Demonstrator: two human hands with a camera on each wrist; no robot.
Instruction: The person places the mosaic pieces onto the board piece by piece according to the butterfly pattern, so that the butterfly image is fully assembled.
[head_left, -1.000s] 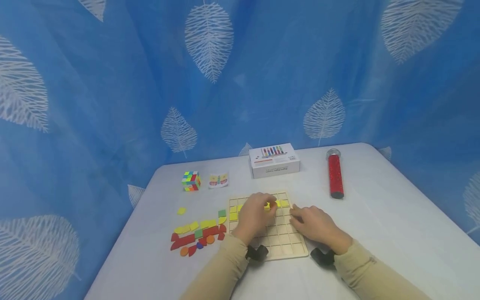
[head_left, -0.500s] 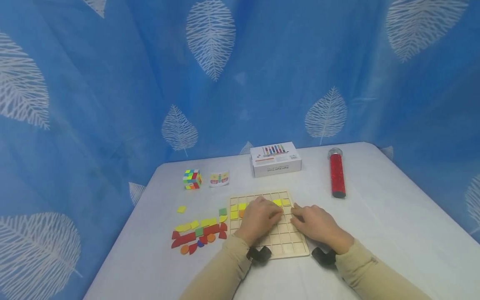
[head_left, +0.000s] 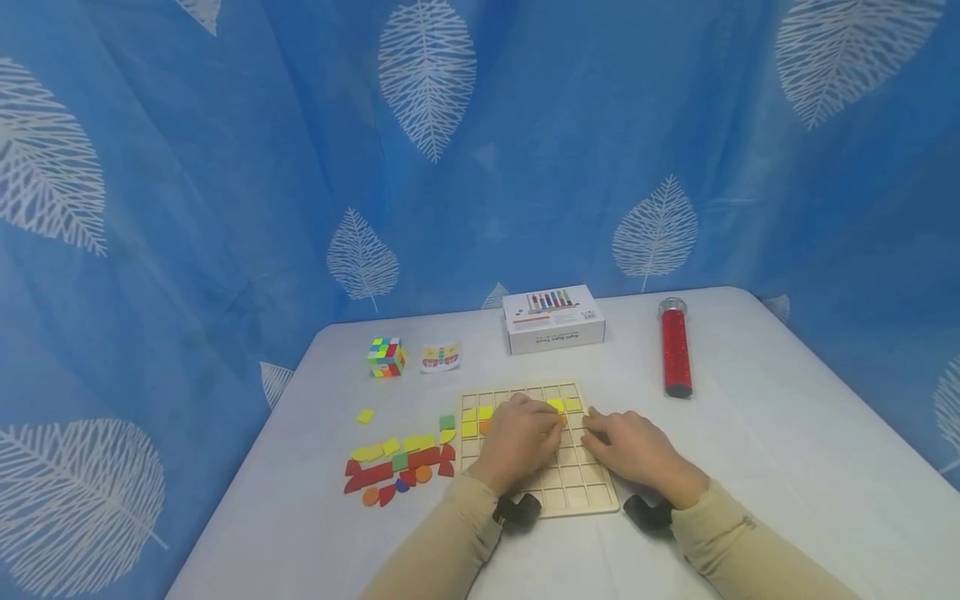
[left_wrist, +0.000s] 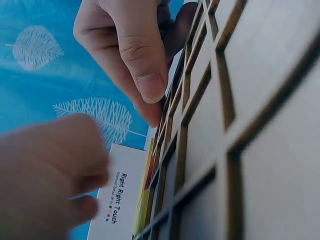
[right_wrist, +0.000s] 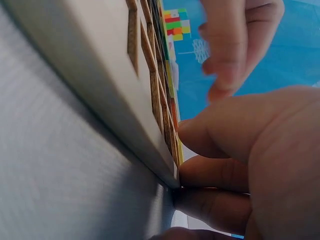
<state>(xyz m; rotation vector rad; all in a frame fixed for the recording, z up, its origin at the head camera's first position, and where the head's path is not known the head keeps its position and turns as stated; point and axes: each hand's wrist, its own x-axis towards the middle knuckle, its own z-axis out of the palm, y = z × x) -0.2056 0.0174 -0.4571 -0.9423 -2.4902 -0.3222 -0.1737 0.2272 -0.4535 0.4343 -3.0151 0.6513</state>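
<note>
A wooden grid board (head_left: 573,498) lies on the white table, with several yellow tiles (head_left: 486,412) in its upper cells. Over its middle is my left hand (head_left: 517,442), fingers bent. An orange piece (head_left: 562,421) shows on the board beside those fingertips. Blurred in the left wrist view, the left hand (left_wrist: 55,172) is held off the board with nothing visible between thumb and fingers. My right hand (head_left: 636,450) grips the board's right edge; in the right wrist view its thumb (right_wrist: 210,127) is on top and other fingers are against the side.
Left of the board lie loose yellow, red, green, orange and blue pieces (head_left: 371,477). Behind them are a puzzle cube (head_left: 386,358) and a picture card (head_left: 441,357). A white box (head_left: 555,321) stands at the back, and a red glittery tube (head_left: 676,354) lies at the right.
My left hand was raised with an orange piece at its fingertips, then came down onto the board. It has now shifted slightly, and the orange piece shows on the board. The right hand stays put.
</note>
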